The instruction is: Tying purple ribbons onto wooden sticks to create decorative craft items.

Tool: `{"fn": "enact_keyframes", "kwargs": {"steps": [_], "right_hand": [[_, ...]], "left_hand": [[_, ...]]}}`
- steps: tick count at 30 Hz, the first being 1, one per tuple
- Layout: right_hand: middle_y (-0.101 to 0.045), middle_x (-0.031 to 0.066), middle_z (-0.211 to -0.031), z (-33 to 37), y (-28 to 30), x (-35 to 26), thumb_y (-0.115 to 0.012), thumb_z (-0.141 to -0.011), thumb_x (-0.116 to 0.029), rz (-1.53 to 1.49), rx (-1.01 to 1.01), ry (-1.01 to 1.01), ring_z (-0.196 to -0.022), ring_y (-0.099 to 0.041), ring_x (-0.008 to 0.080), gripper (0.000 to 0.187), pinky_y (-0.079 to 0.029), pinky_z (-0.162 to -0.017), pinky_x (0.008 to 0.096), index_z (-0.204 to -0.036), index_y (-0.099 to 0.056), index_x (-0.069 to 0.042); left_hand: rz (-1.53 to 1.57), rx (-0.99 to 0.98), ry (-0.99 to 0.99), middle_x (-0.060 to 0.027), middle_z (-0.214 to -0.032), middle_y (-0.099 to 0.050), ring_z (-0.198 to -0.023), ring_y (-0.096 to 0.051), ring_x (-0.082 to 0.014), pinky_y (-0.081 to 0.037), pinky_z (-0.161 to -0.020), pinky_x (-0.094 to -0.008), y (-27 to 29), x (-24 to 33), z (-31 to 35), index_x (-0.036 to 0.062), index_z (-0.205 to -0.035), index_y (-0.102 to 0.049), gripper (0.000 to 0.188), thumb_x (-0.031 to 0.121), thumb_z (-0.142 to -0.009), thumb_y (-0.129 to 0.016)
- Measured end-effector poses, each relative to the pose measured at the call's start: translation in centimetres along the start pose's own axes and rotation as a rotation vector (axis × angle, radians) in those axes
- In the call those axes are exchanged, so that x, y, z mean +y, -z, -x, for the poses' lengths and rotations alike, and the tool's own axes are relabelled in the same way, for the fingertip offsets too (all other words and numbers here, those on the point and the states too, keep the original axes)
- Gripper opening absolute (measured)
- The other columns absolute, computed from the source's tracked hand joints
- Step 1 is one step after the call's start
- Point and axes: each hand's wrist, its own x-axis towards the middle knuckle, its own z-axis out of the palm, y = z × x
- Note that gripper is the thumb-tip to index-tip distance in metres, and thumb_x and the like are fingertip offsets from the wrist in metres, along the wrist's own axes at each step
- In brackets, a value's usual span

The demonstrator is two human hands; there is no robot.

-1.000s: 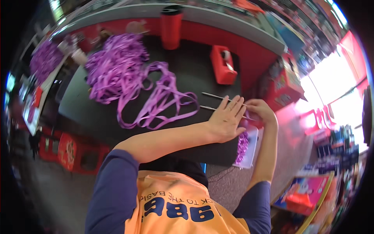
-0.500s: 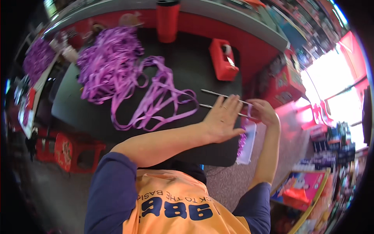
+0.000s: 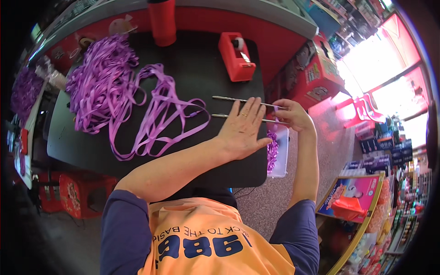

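Note:
Two thin metal rods point(image 3: 220, 116) lie side by side over the right end of the black table point(image 3: 192, 172). My left hand point(image 3: 243, 128) is flat across them, fingers straight and close together, with a ring on one finger. Just past the table's right edge, my right hand point(image 3: 298, 117) has bent fingers around the rods' right ends. A short bit of purple ribbon shows between the rods beside these fingers. Loose loops of purple ribbon point(image 3: 158, 105) spread left of my left hand, running from a big tangled ribbon heap point(image 3: 103, 82).
A red tape dispenser point(image 3: 237, 59) and a red tumbler point(image 3: 162, 25) stand at the table's back. Below the right edge is a clear bin point(image 3: 282, 156) with purple pieces. A red stool point(image 3: 80, 192) stands at left, a display case point(image 3: 350, 201) at right.
The whole view has shifted, so the table sits further left and higher in the picture. My left hand stays flat over the rods; my right fingers have moved slightly at the rod ends.

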Motion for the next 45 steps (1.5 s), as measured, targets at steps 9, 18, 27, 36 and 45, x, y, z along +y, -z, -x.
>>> {"fn": "enact_keyframes", "kwargs": {"steps": [9,18,27,36,45], "right_hand": [[-0.062,0.0042,-0.081,2.8,7.8,3.8,-0.065,-0.08,-0.011,0.148,0.212,0.06,-0.066,-0.059,0.0123,0.03,-0.043,-0.055,0.0226,-0.107,-0.058,-0.001],[-0.067,0.0075,-0.091,3.9,11.8,13.9,-0.058,-0.09,-0.028,0.242,0.628,-0.265,-0.08,-0.064,0.0146,0.032,-0.043,-0.059,0.0241,-0.113,-0.06,-0.004],[-0.061,-0.0005,-0.081,8.0,-8.3,-9.4,-0.057,-0.091,-0.015,0.48,0.594,0.66,-0.072,-0.053,0.0072,0.02,-0.042,-0.064,0.0207,-0.099,-0.067,0.0],[-0.068,0.0119,-0.091,-3.6,-29.9,-15.2,-0.062,-0.085,-0.016,0.996,-0.349,0.933,-0.082,-0.064,0.02,0.022,-0.049,-0.075,0.0301,-0.099,-0.066,0.0],[-0.068,0.0155,-0.079,-15.8,-36.2,-9.2,-0.067,-0.075,-0.025,1.015,-0.151,0.707,-0.074,-0.066,0.0259,0.027,-0.051,-0.07,0.0352,-0.089,-0.07,-0.002]], "left_hand": [[0.114,0.0,0.006,-0.0242,-0.147,-0.024,-0.14,-0.018,-0.0337,-0.01,-0.113,-0.051,-0.6,0.5,0.3,-0.0067,-0.139,-0.028,0.083,0.057,-0.088,-0.04],[0.104,-0.016,0.004,-0.024,-0.147,-0.023,-0.14,-0.017,-0.0338,-0.01,-0.113,-0.0517,-0.1,0.3,0.3,-0.0058,-0.14,-0.028,0.079,0.056,-0.091,-0.038],[-0.186,0.276,-0.474,-0.0194,-0.129,-0.051,-0.129,-0.041,-0.0322,-0.019,-0.111,-0.0533,-1.9,2.3,0.7,-0.0015,-0.12,-0.056,0.045,0.026,-0.085,-0.048],[0.153,-0.324,-0.697,-0.0191,-0.136,-0.044,-0.133,-0.034,-0.0289,-0.018,-0.11,-0.0543,2.3,6.4,12.3,0.0045,-0.126,-0.053,0.047,0.029,-0.086,-0.046],[0.232,-0.025,-0.39,-0.0089,-0.1,-0.063,-0.091,-0.059,-0.0209,-0.044,-0.079,-0.0393,12.4,-1.1,20.2,0.002,-0.096,-0.062,0.024,0.02,-0.082,-0.055]]}}
